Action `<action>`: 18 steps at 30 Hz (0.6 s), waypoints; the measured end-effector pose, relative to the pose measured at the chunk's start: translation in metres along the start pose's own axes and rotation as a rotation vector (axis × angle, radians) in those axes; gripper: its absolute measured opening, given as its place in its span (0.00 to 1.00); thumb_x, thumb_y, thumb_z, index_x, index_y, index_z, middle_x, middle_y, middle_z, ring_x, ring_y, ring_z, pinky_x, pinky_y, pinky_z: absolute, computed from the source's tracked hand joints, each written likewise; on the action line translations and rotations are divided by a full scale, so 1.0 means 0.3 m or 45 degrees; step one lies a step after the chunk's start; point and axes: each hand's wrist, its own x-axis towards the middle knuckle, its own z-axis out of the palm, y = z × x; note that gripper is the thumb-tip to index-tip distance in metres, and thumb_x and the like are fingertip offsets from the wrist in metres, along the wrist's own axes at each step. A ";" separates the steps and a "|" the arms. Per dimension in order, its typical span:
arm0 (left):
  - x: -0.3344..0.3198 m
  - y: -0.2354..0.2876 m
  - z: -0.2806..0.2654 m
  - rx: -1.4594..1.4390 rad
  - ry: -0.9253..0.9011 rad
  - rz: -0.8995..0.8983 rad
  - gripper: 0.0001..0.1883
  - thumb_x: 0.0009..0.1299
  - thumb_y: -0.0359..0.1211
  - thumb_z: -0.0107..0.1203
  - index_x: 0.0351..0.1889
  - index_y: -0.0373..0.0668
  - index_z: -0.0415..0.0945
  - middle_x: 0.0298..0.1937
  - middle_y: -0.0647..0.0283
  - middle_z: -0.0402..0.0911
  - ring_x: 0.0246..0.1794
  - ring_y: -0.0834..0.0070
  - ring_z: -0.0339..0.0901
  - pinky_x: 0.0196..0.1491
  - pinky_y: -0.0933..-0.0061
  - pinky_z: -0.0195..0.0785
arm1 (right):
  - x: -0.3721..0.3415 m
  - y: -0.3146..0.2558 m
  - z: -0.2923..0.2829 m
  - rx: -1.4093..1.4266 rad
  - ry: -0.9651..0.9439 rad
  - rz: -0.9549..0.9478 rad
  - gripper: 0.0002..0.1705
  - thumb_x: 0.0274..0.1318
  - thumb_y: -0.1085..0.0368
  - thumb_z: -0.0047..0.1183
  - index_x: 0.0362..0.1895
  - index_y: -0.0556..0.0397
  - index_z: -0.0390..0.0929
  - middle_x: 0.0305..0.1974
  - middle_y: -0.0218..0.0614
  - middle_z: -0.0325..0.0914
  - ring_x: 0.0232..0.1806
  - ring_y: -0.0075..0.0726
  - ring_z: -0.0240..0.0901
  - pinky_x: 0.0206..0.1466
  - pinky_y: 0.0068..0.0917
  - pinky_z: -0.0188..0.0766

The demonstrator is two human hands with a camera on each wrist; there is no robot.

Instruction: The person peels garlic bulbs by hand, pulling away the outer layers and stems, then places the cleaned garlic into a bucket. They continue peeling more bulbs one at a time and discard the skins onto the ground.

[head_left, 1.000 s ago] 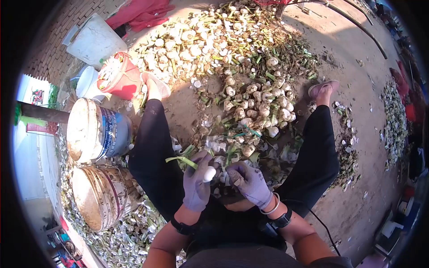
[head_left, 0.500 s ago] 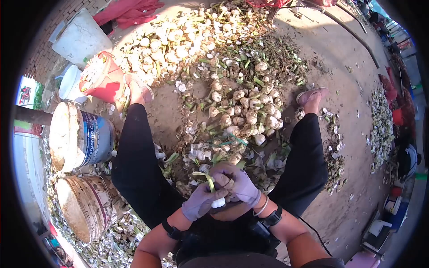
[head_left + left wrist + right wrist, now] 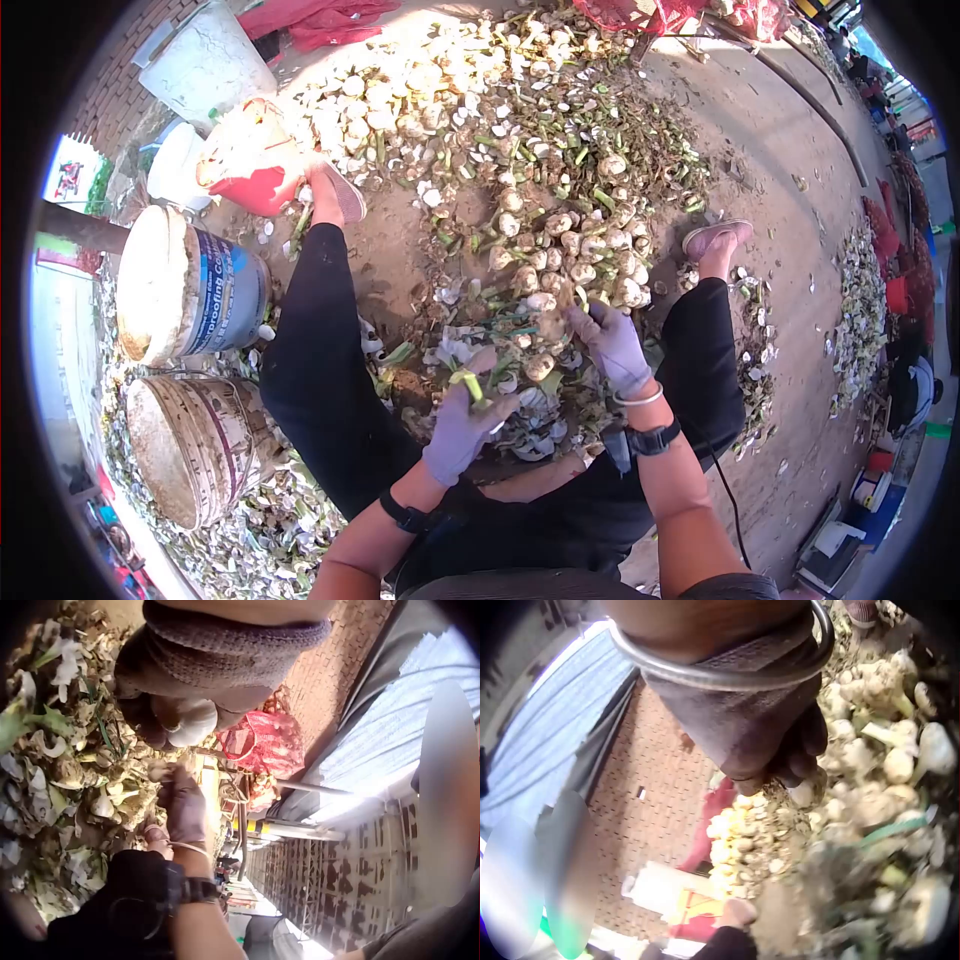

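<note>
Both hands wear pale purple gloves. In the head view the left hand (image 3: pixel 460 435) grips a garlic bulb by its green stem (image 3: pixel 468 382); the left wrist view shows the white bulb (image 3: pixel 187 721) under the curled fingers. To the right and farther forward, the right hand (image 3: pixel 612 348) is at the near edge of the heap of unpeeled bulbs (image 3: pixel 590 245). In the right wrist view its fingers curl against a bulb (image 3: pixel 804 793); the right hand (image 3: pixel 742 727) partly hides that bulb.
Two stained buckets (image 3: pixel 225 290) (image 3: pixel 180 450) stand left, with a red bucket (image 3: pixel 255 170) and white pails (image 3: pixel 210 80) beyond. Peelings (image 3: pixel 540 415) cover the ground between the legs. A dark cable (image 3: pixel 735 500) runs by the right leg.
The hands were together at the held bulb half a second ago; now they are apart. The right hand has moved forward and right to the heap, while the left still holds its bulb.
</note>
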 end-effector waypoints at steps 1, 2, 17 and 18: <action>0.000 -0.009 0.012 0.139 -0.016 0.185 0.32 0.65 0.30 0.64 0.66 0.40 0.65 0.52 0.62 0.78 0.40 0.79 0.76 0.41 0.80 0.73 | -0.055 0.005 0.022 0.390 -0.149 0.137 0.21 0.66 0.52 0.53 0.44 0.59 0.78 0.27 0.31 0.77 0.24 0.21 0.68 0.28 0.21 0.65; 0.007 -0.021 0.016 0.210 -0.034 0.276 0.35 0.58 0.27 0.68 0.65 0.41 0.66 0.54 0.60 0.76 0.42 0.73 0.77 0.43 0.75 0.74 | -0.129 -0.065 0.048 0.557 -0.197 0.117 0.19 0.66 0.52 0.53 0.44 0.58 0.78 0.26 0.27 0.75 0.23 0.19 0.66 0.26 0.18 0.62; -0.199 0.061 0.066 0.831 -0.064 0.849 0.24 0.55 0.25 0.68 0.50 0.40 0.75 0.45 0.59 0.78 0.45 0.64 0.77 0.50 0.68 0.70 | -0.478 -0.112 0.193 1.210 -0.142 0.026 0.16 0.68 0.58 0.51 0.49 0.57 0.75 0.41 0.26 0.77 0.40 0.17 0.71 0.44 0.19 0.69; -0.207 0.047 0.069 0.655 -0.053 0.722 0.23 0.54 0.25 0.69 0.48 0.41 0.75 0.45 0.59 0.78 0.45 0.66 0.77 0.51 0.68 0.70 | -0.483 -0.090 0.169 1.332 -0.299 0.112 0.16 0.67 0.58 0.52 0.49 0.58 0.75 0.40 0.26 0.77 0.38 0.17 0.70 0.42 0.18 0.68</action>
